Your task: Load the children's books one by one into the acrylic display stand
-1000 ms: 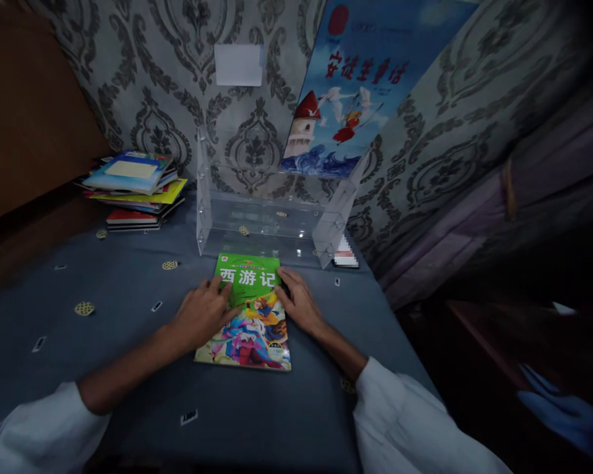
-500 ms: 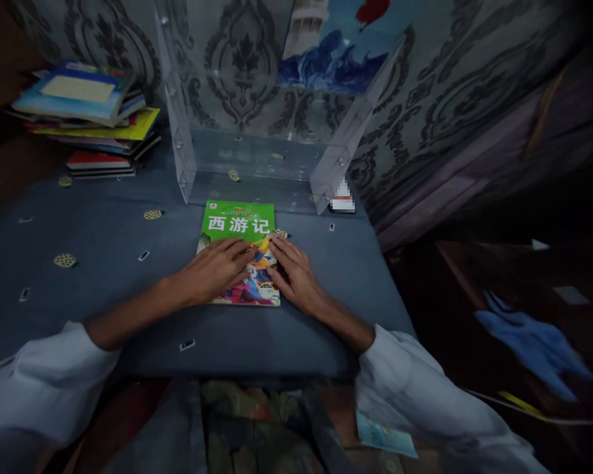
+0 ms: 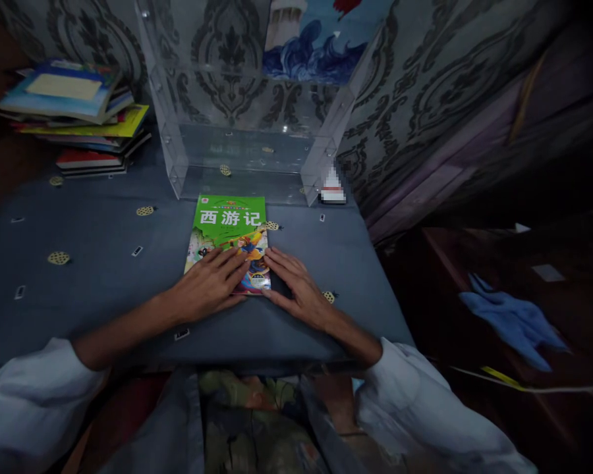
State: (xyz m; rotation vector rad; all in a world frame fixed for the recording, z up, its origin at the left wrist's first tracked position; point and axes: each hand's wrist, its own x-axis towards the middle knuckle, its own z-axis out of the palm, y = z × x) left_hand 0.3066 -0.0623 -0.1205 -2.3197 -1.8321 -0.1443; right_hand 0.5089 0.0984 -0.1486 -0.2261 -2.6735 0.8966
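Observation:
A closed picture book [image 3: 231,218] with a green cover and white Chinese characters lies flat on the dark blue tablecloth [image 3: 103,263]. Across its lower left part rests my left hand [image 3: 211,280], palm down with the fingers stretched out. My right hand [image 3: 296,286] lies at the book's lower right edge, fingers extended and their tips touching it. Neither hand grips anything. Both hands hide parts of the lower cover.
Behind the book stands a clear acrylic rack [image 3: 172,158]. A stack of books [image 3: 74,99] is at the back left. Beside the rack's right foot is a small blurred white object [image 3: 333,187]. A blue cloth [image 3: 514,319] lies on the dark furniture at the right.
My hands have slid down the book toward its near edge, so more of the cover picture shows. The whole view has shifted slightly.

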